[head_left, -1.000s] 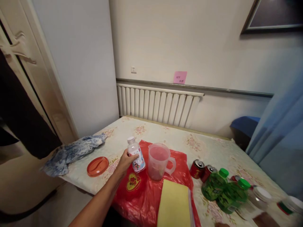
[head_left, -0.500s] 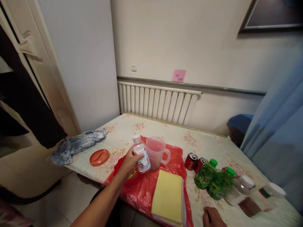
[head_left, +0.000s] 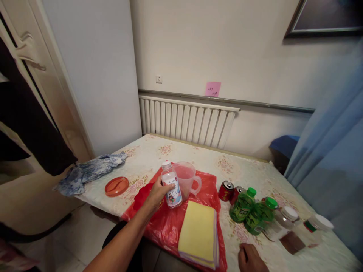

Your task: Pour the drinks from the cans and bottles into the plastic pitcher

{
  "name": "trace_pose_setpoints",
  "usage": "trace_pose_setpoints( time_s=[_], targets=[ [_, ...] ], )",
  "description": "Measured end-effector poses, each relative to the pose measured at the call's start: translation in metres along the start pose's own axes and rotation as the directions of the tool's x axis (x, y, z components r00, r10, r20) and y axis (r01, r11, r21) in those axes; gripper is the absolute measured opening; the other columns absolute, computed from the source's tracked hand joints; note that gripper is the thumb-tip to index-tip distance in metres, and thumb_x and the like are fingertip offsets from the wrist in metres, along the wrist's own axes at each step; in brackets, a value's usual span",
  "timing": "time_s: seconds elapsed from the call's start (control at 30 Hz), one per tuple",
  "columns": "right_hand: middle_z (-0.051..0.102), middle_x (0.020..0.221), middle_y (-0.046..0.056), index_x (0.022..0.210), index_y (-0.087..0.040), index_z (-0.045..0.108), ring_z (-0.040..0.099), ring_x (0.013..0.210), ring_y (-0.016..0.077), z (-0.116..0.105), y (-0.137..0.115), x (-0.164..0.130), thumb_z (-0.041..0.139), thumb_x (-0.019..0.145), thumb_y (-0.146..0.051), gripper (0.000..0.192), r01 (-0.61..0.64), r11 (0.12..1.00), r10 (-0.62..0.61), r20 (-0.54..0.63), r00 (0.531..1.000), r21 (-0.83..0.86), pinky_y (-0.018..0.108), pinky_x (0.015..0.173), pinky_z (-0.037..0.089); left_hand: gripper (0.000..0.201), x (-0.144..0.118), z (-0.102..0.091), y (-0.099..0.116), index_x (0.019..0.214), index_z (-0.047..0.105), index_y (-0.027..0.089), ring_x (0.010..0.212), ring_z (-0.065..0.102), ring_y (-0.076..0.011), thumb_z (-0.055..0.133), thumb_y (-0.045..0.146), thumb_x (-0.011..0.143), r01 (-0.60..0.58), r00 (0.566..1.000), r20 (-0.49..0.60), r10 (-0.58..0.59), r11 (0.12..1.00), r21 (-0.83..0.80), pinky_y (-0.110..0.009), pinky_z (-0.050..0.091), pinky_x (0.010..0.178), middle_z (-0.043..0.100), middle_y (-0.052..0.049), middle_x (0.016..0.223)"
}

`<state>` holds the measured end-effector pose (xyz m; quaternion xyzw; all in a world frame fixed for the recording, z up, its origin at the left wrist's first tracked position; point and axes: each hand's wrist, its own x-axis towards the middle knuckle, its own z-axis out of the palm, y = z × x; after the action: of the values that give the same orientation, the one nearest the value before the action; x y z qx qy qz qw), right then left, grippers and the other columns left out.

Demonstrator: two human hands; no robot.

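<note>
Lifted slightly toward the pitcher (head_left: 185, 181): small water bottle (head_left: 171, 184) in left-hand (head_left: 157, 193) grip, above red-bagged counter (head_left: 249, 172) by radiator (head_left: 187, 121).

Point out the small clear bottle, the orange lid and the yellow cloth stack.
small clear bottle (head_left: 171, 187), head view, on its printed label.
orange lid (head_left: 117, 186), head view, on the middle of its top face.
yellow cloth stack (head_left: 197, 231), head view, on the top cloth's centre.

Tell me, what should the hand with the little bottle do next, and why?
Probably bring in the right hand to twist off the white cap: the left hand grips the small bottle capped, beside the open pitcher.
</note>
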<state>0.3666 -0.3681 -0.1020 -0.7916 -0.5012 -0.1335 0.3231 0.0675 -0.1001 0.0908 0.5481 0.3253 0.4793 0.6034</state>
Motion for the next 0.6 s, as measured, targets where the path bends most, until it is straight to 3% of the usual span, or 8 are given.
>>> trace_pose_setpoints(
  time_s=[0.37, 0.6],
  targets=[
    [0.071, 0.081, 0.008, 0.081, -0.022, 0.065, 0.069, 0.070, 0.0217, -0.006, -0.007, 0.000, 0.042, 0.085, -0.034, 0.027, -0.084, 0.996, 0.082, 0.049, 0.995, 0.022, 0.030, 0.065, 0.052, 0.048, -0.005, 0.004, -0.006, 0.103, 0.060, 0.019, 0.083, 0.066, -0.0231, 0.079, 0.032, 0.061, 0.020, 1.000, -0.013, -0.019, 0.999, 0.031, -0.031, 0.051, 0.072, 0.070, -0.005, 0.093],
    [0.075, 0.084, 0.009, 0.084, -0.020, 0.070, 0.070, 0.076, 0.0252, -0.002, -0.010, 0.016, 0.048, 0.077, -0.043, 0.032, -0.322, 0.925, 0.309, 0.096, 0.946, 0.203, 0.032, 0.069, 0.054, 0.049, -0.023, 0.012, -0.005, 0.102, 0.061, 0.020, 0.092, 0.064, -0.0273, 0.080, 0.026, 0.057, 0.009, 1.000, -0.021, -0.006, 0.992, 0.124, -0.033, 0.049, 0.076, 0.070, -0.006, 0.096]
  ],
)
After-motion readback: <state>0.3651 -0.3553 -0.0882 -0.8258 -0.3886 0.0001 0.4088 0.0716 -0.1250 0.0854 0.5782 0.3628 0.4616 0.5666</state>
